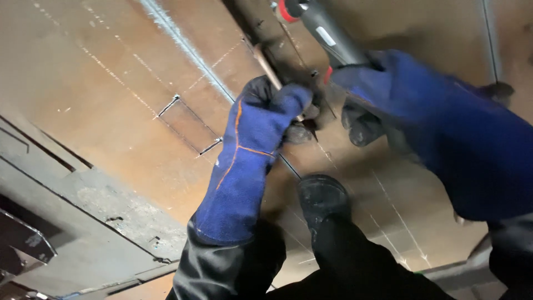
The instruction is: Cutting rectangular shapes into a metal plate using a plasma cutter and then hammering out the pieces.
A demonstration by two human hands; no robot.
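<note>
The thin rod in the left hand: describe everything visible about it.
The thin rod is a slim, straight stick, tan to brownish along its upper stretch and dark grey where it emerges below the glove. It lies slanted, running from upper left to lower right over the rusty steel plate. The left hand, in a blue leather glove, pinches it near the middle, hiding that part. Its lower end reaches toward the black boot.

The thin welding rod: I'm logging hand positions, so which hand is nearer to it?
Left. The left hand in its blue glove pinches the thin welding rod itself; the right hand is off to the side, gripping the grey electrode holder.
</note>
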